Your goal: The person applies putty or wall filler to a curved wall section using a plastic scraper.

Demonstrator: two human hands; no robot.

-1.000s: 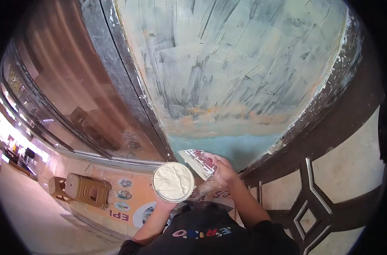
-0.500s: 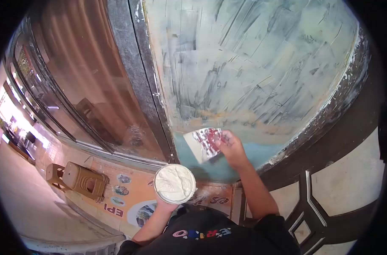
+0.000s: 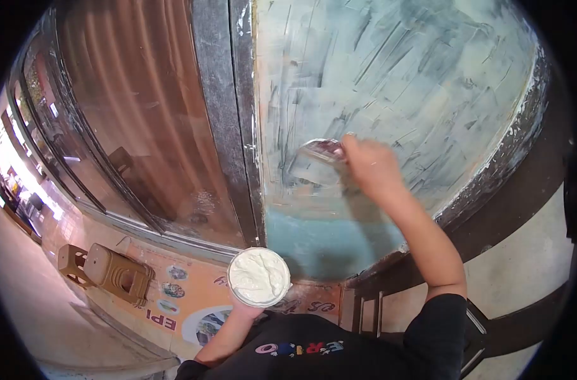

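Observation:
My left hand [image 3: 245, 310] grips a round tub of white putty [image 3: 258, 277] from below, with its open top facing up. In my right hand [image 3: 372, 163] is a putty knife [image 3: 324, 150], reddish with white smears, its blade tilted near-flat to the wall panel. Whether the blade edge touches the surface cannot be made out. The wall panel [image 3: 390, 107] carries streaky grey-white putty over its upper part, and a smoother blue-green band [image 3: 320, 237] runs along its bottom.
A dark frame post [image 3: 222, 126] borders the panel on the left, beside glass with a brown curtain [image 3: 136, 114]. Stacked brown plastic stools [image 3: 118, 271] stand on the floor at lower left. A printed orange banner [image 3: 158, 288] lies below. Dark trim [image 3: 491, 190] edges the right side.
My right hand has lifted the putty knife up the panel and turned it, so its face shows edge-on. The tub in my left hand stays nearly still. The view has shifted slightly.

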